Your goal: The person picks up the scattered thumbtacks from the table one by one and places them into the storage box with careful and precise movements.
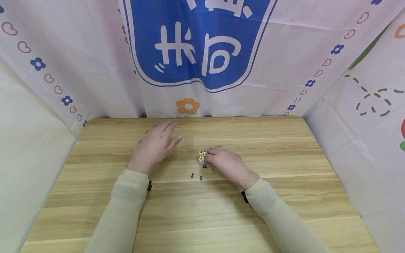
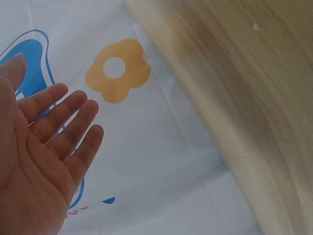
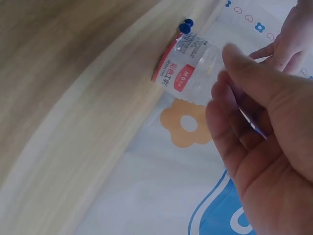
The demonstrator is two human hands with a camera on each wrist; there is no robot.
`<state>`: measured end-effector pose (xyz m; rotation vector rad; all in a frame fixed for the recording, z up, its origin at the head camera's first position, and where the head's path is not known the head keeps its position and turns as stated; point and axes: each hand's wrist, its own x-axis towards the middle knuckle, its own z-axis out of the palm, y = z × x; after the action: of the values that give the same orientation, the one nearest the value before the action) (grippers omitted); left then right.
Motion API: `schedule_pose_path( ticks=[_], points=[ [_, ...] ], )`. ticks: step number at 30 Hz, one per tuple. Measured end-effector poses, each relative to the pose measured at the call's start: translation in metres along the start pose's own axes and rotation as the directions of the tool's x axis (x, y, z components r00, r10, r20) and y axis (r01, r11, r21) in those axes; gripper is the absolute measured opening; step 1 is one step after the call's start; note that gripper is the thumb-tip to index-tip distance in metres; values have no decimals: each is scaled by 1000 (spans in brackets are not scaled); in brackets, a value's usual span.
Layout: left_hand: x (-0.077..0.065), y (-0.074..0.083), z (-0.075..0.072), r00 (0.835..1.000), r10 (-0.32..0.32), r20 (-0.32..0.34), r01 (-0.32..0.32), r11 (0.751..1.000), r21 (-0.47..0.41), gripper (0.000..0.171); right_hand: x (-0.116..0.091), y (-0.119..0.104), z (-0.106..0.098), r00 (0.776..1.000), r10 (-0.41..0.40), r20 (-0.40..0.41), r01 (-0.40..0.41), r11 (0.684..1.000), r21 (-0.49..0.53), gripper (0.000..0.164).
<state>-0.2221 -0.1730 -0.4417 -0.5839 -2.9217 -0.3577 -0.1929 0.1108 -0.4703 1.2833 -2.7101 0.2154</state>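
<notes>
A small clear plastic jar (image 3: 183, 68) with a red-and-white label stands on the table, holding yellow and white push pins (image 1: 201, 155). My right hand (image 1: 225, 162) is right at the jar's mouth, fingers loosely bent. In the right wrist view the thumb (image 3: 234, 56) and fingertips sit beside the rim, a small gap between them and nothing visible there. A blue push pin (image 3: 185, 27) lies close by the jar's base. Nearer the front are a red push pin (image 1: 192, 175) and a green push pin (image 1: 200, 178). My left hand (image 1: 155, 146) hovers left of the jar, fingers extended, palm bare.
The wood-grain table (image 1: 196, 218) ends at a white curtain (image 1: 269, 102) with a blue emblem and an orange flower. White cloth walls (image 1: 345, 140) flank it on both sides. Cream sleeves with dark wrist straps cover both arms.
</notes>
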Motion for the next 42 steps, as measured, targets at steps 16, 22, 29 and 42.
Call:
schedule_pose_path(
  ticks=[16, 22, 29, 42],
  points=[
    [0, 0, 0, 999, -10, 36, 10, 1000, -3, 71, 2, 6, 8, 992, 96, -84, -97, 995, -15, 28],
    [0, 0, 0, 999, -20, 38, 20, 1000, -8, 71, 1, 2, 2, 995, 53, -88, -54, 999, -9, 25],
    [0, 0, 0, 999, -19, 31, 19, 1000, -7, 70, 0, -12, -4, 997, -57, -45, 56, 998, -24, 20],
    [0, -1, 0, 999, -18, 34, 19, 1000, -9, 69, -2, -29, 1, 986, -100, 133, 99, 995, 16, 11]
  ],
)
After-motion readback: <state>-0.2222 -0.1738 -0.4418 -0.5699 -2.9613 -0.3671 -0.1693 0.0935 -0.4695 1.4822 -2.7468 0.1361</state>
